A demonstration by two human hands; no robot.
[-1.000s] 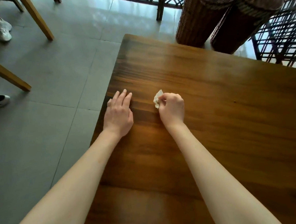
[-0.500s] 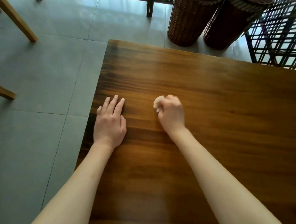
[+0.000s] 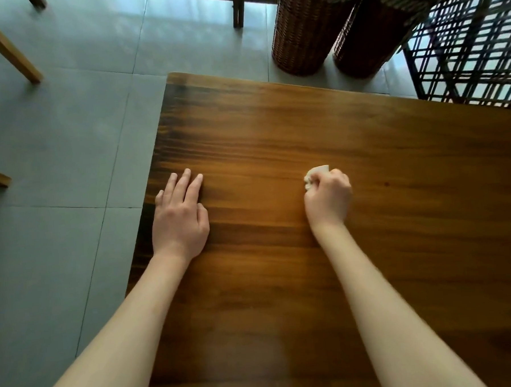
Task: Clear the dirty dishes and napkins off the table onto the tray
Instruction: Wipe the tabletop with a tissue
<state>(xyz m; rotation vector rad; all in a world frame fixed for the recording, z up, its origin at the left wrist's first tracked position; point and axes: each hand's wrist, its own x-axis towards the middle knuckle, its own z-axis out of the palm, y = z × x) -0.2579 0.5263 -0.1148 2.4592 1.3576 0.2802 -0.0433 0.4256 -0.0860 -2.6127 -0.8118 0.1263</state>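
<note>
A brown wooden table (image 3: 365,164) fills most of the view. My right hand (image 3: 328,200) grips a small crumpled white napkin (image 3: 314,176) against the tabletop; only a corner of it sticks out past my curled fingers. My left hand (image 3: 180,218) lies flat on the table near its left edge, fingers straight, holding nothing. No dishes and no tray are in view.
Two tall wicker baskets (image 3: 313,27) stand on the floor beyond the table's far edge. A black metal lattice rack (image 3: 472,51) is at the far right. Wooden furniture legs (image 3: 7,49) stand on the grey tile floor to the left.
My right hand has slid to the right across the tabletop with the napkin in it. My left hand has stayed flat near the left edge. The view has shifted slightly.
</note>
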